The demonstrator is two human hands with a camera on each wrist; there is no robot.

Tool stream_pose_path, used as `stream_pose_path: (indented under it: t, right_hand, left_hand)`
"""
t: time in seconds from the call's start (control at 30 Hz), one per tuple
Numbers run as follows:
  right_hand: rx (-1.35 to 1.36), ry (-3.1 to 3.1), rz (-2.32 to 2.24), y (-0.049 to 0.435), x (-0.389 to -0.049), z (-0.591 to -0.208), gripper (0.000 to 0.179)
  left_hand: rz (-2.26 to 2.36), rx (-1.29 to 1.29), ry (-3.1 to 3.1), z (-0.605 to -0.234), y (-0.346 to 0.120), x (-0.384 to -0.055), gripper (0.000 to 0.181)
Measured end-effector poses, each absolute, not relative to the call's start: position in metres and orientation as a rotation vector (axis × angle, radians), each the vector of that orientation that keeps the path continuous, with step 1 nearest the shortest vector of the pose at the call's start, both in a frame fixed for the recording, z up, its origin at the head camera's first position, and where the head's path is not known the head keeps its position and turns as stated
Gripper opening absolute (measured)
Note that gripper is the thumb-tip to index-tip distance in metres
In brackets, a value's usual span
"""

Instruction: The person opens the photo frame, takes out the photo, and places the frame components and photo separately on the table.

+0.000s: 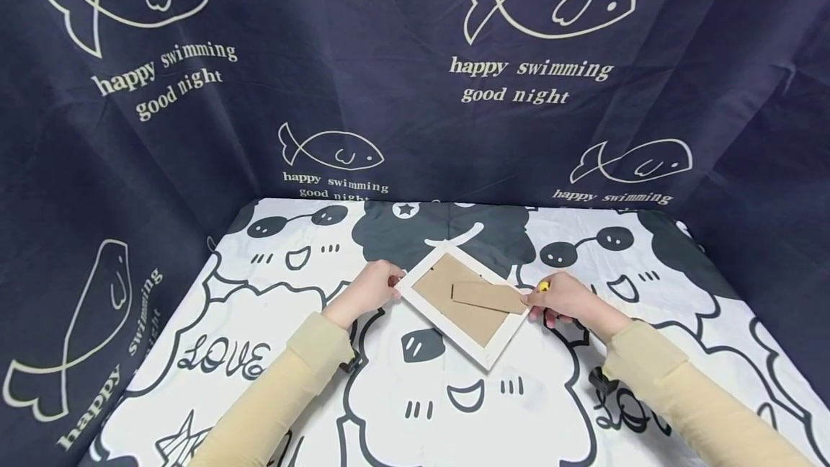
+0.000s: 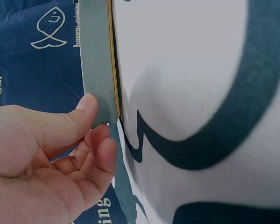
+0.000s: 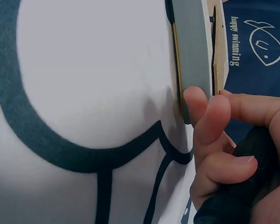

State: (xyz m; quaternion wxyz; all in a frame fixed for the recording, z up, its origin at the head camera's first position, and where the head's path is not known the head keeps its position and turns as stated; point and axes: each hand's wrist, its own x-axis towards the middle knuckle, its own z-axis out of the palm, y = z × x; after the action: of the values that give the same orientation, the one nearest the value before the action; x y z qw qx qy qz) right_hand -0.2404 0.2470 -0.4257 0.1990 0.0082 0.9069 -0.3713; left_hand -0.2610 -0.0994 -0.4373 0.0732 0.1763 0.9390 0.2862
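A white picture frame (image 1: 489, 359) lies back side up in the middle of the table, turned cornerwise, its brown backing board (image 1: 431, 283) showing. A brown stand leg (image 1: 486, 295) lies across the backing, reaching the right corner. My left hand (image 1: 375, 285) pinches the left corner; the left wrist view shows the thumb (image 2: 87, 103) on the frame's side. At the right corner, my right hand (image 1: 564, 298) grips the frame, its thumb by the stand leg's end. Its lower fingers curl round a dark, handle-like thing (image 3: 259, 161); a yellow tip (image 1: 543, 285) shows above that hand. Its kind is unclear.
A white cloth (image 1: 519, 424) with black cartoon drawings covers the table. Dark blue curtains (image 1: 415, 78) printed with fish and words stand behind it and at both sides.
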Motion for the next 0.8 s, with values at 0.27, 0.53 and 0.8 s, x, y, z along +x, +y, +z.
stream_pose_path:
  t: [0.27,0.53,0.8]
  right_hand:
    - [0.023,2.516,-1.039,0.249,-0.236,-0.426,0.024]
    - [0.038,2.478,-1.083,0.249,-0.233,-0.43,0.023]
    - [0.03,2.487,-1.078,0.25,-0.233,-0.433,0.023]
  left_hand:
    - [0.862,0.523,2.804,-0.439,-0.099,-0.264,0.031]
    - [0.88,0.566,2.79,-0.441,-0.1,-0.267,0.032]
    - [1.008,0.533,2.717,-0.446,-0.106,-0.272,0.031]
